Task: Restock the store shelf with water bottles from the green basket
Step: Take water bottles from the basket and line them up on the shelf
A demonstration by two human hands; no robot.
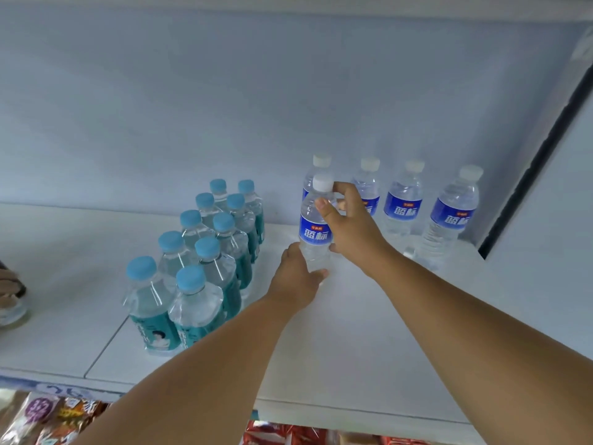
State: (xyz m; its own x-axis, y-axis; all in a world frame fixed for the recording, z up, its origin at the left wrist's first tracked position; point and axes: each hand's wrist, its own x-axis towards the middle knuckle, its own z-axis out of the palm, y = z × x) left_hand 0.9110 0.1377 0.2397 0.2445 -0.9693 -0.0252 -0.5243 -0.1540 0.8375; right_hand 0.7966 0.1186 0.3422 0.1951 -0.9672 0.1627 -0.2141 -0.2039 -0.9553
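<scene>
Pointing its white cap point(322, 182) straight up, the water bottle point(316, 229) has its long axis vertical and its blue label facing the camera, toward the back of the white shelf point(353, 348). The right hand point(353, 229) pinches its shoulder just under the cap, thumb in front and fingers behind. The left hand point(296, 281) curls round its base and hides whether the base touches the shelf. Another bottle of the same kind stands directly behind it, and three more point(405, 203) line up to the right along the back wall point(224, 107). On the left, two rows of blue-capped bottles point(205, 252) run toward the front edge, near but apart. Bare shelf lies in front, beneath the forearms.
</scene>
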